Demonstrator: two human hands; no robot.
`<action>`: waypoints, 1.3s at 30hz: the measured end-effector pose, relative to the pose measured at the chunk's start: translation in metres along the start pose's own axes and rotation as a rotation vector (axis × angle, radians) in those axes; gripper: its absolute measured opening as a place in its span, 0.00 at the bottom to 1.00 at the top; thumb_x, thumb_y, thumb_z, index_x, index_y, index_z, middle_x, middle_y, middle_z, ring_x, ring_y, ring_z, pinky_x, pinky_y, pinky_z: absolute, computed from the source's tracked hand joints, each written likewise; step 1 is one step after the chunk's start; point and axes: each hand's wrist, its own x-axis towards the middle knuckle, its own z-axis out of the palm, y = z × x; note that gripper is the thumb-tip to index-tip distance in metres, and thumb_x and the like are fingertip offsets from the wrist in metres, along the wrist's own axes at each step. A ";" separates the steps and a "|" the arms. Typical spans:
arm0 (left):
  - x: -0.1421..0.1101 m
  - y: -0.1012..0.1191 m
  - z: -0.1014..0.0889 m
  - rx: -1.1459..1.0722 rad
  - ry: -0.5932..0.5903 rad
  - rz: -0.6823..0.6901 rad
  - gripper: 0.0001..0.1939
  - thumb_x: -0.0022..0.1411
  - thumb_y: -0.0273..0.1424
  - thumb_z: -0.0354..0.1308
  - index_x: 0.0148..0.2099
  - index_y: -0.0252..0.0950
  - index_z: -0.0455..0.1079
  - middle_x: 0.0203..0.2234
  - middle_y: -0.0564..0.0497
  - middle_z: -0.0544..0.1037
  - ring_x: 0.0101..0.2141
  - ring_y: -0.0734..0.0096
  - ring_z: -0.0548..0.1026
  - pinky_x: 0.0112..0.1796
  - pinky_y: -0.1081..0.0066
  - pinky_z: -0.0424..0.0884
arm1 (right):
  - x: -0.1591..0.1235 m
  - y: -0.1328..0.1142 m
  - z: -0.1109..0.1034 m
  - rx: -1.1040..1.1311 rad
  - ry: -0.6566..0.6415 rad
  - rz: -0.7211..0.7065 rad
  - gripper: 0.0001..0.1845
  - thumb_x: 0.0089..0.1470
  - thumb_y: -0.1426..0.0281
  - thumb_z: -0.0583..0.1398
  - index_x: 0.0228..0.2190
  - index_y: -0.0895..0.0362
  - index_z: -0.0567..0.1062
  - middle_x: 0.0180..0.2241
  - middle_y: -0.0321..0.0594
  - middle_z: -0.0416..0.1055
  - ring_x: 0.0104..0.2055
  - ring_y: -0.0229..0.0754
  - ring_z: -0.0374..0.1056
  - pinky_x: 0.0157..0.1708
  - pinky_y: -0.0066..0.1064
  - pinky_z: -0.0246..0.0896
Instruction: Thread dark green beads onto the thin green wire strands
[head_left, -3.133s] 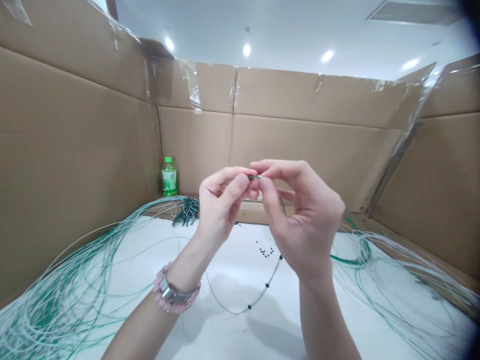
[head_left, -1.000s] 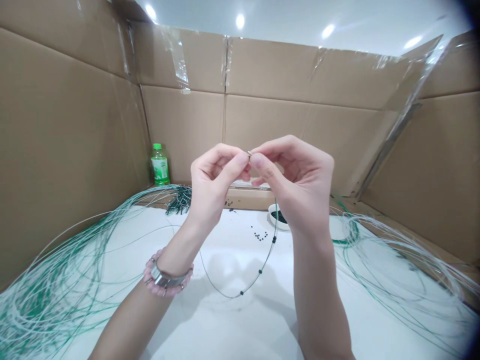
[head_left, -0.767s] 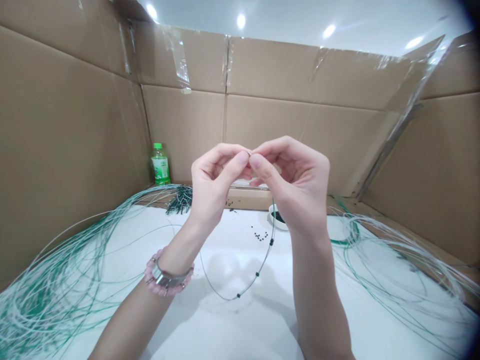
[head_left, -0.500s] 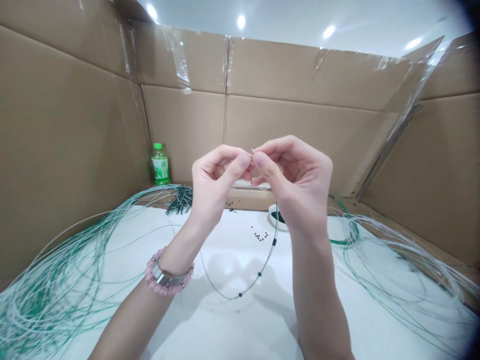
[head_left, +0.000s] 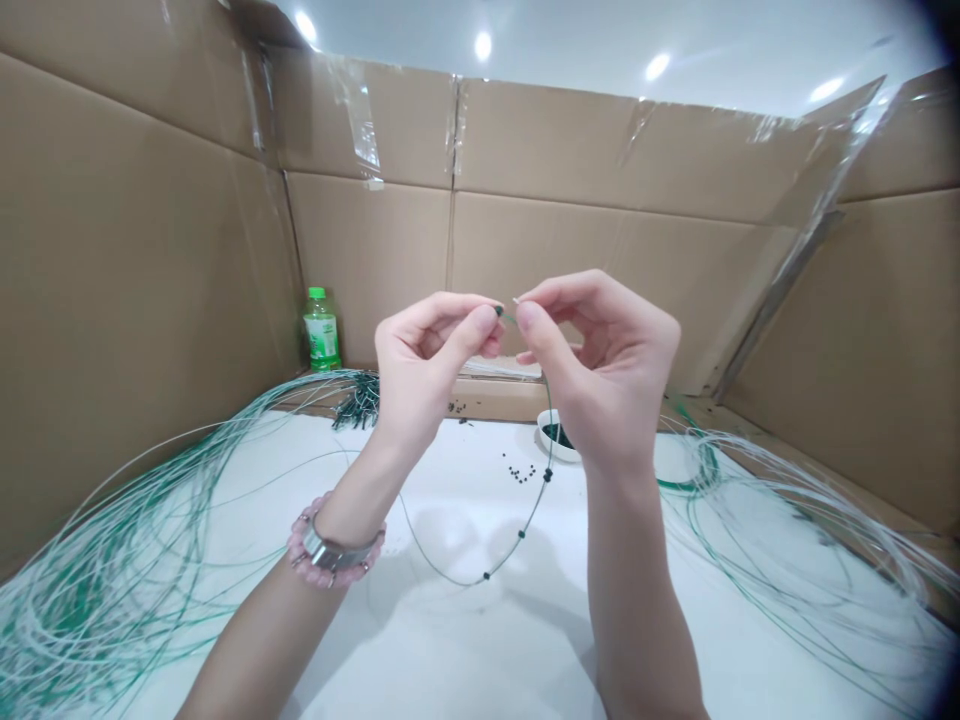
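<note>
Left grip (head_left: pixel 431 378): my thumb and forefinger pinch a small black bead (head_left: pixel 499 311)
Right grip (head_left: pixel 611 372): narrow, just beside the bead, hold unclear
Thin beaded wire (head_left: pixel 534 507): hangs from between my hands towards the white desk (head_left: pixel 465 660)

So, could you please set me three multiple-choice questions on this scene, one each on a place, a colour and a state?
1. Where does the plastic bottle stand? A by the back left cardboard wall; B at the table's front edge; C on the far right.
2. What colour is its cap? A red; B green; C blue.
3. How does the black-beaded wire lie? A coiled tight; B straight; C in a loop below the left hand and right hand.

Answers: 1 A, it stands in that back corner; 2 B, the cap shows green; 3 C, the wire droops slackly below the hands.
</note>
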 end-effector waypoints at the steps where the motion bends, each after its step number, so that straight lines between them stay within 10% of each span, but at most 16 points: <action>1: 0.000 0.000 0.000 0.007 0.004 -0.001 0.05 0.54 0.34 0.63 0.31 0.38 0.76 0.21 0.55 0.77 0.22 0.82 0.73 0.27 0.80 0.73 | -0.001 -0.002 -0.001 -0.025 0.006 -0.014 0.05 0.51 0.77 0.60 0.26 0.55 0.72 0.25 0.32 0.69 0.28 0.32 0.68 0.19 0.21 0.66; 39: -0.004 0.014 0.001 0.458 0.003 0.219 0.03 0.56 0.27 0.61 0.31 0.36 0.76 0.25 0.54 0.79 0.26 0.78 0.77 0.28 0.79 0.74 | -0.001 -0.012 -0.011 -0.282 -0.119 0.019 0.05 0.51 0.75 0.60 0.27 0.55 0.75 0.27 0.33 0.74 0.31 0.34 0.70 0.27 0.24 0.71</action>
